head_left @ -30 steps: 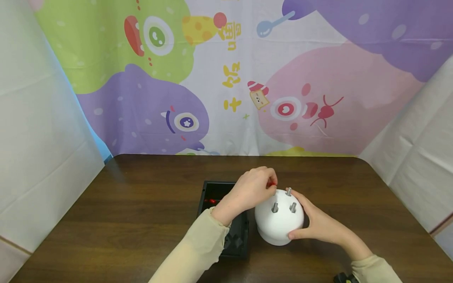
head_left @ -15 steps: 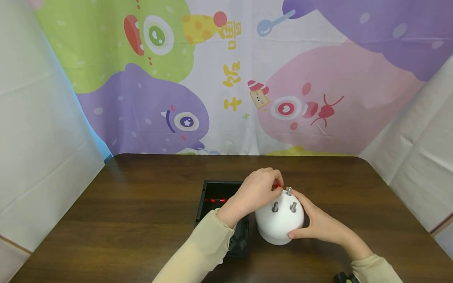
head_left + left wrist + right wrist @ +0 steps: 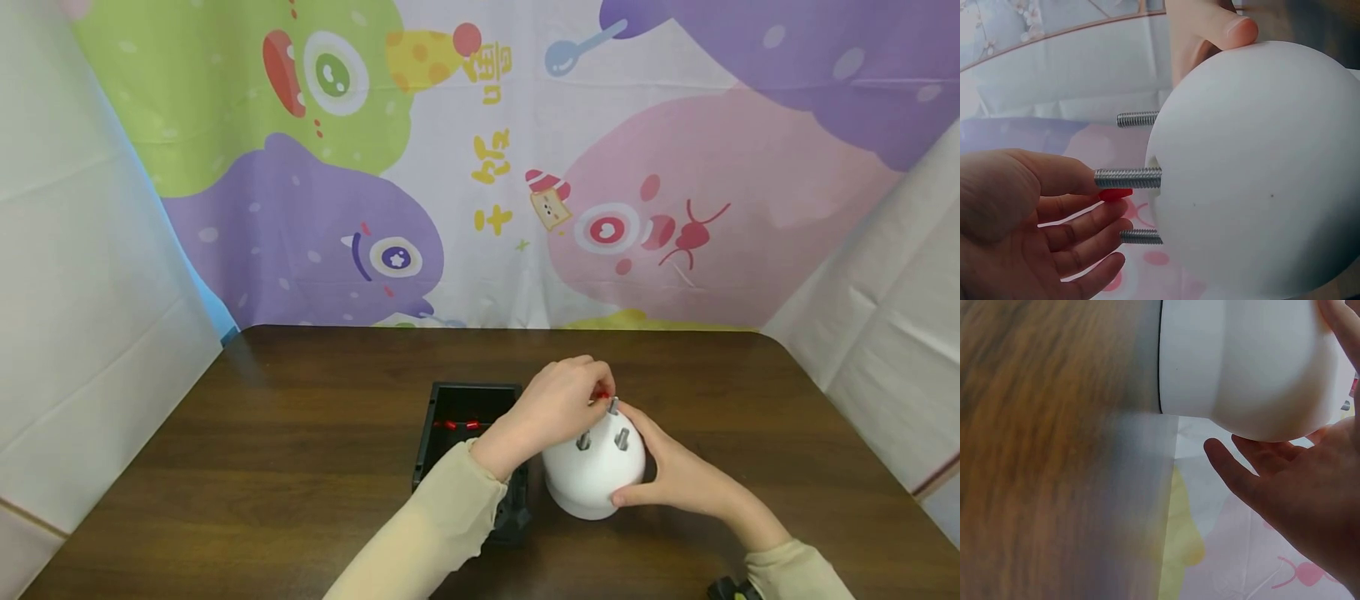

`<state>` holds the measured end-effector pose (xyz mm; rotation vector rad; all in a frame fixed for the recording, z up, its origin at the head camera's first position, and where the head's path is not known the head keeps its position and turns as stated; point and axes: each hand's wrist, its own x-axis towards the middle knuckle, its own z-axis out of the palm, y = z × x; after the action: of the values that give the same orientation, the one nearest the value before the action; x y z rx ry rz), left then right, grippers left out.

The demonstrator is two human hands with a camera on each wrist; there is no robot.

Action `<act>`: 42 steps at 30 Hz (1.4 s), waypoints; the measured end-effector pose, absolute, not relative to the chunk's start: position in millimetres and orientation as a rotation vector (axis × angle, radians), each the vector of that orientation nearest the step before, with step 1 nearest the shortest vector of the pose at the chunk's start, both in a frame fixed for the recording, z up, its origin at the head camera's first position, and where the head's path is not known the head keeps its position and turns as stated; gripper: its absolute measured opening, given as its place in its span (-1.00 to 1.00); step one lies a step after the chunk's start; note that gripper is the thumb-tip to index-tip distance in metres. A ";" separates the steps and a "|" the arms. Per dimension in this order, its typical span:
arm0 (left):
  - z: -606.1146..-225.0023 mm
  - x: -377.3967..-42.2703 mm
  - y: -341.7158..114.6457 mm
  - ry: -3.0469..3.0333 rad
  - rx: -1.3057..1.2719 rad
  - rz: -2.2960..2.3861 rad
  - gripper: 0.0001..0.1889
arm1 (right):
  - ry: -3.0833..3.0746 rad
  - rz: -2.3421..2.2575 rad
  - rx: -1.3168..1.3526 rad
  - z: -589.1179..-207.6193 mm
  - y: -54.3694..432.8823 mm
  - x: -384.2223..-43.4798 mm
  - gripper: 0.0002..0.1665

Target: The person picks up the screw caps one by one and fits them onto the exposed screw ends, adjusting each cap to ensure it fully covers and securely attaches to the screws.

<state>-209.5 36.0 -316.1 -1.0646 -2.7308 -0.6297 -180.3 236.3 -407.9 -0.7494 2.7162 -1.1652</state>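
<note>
A white dome-shaped body (image 3: 592, 483) with a narrower base stands on the table, several threaded metal studs (image 3: 1127, 179) jutting from its top. Around its right side curls my right hand (image 3: 678, 477), thumb low on the front and fingers behind. My left hand (image 3: 561, 403) pinches a small red piece (image 3: 1116, 194) between thumb and index finger, right at the far studs. In the left wrist view the piece overlaps the lower edge of the middle stud, and the other fingers spread loosely below. The fingers hide most of the red piece.
Left of the dome lies a black tray (image 3: 476, 385), partly covered by the left forearm. Inside it are small red pieces (image 3: 472, 425) and dark parts (image 3: 510, 521). A black item (image 3: 731, 589) sits by the right sleeve. A cartoon curtain (image 3: 495, 275) hangs behind the table.
My left hand has moved right across the top of the dome with the red piece, up to the far right stud. The right hand and the dome have stayed nearly still.
</note>
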 end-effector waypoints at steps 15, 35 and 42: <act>-319.3 -210.5 39.2 -2.729 -1.058 -0.683 -0.90 | 2.708 -1.168 -0.762 -407.3 235.6 -179.4 0.24; -317.4 -213.0 43.1 -2.713 -1.021 -0.657 -0.90 | 2.709 -1.173 -0.759 -407.6 235.6 -180.9 0.25; -316.8 -212.9 45.9 -2.732 -1.038 -0.631 -0.88 | 2.703 -1.177 -0.755 -406.9 235.4 -180.4 0.25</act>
<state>-212.9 45.9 -316.8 -1.0379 -2.7316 -0.6309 -180.4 235.4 -406.9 -0.7546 2.7034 -1.1766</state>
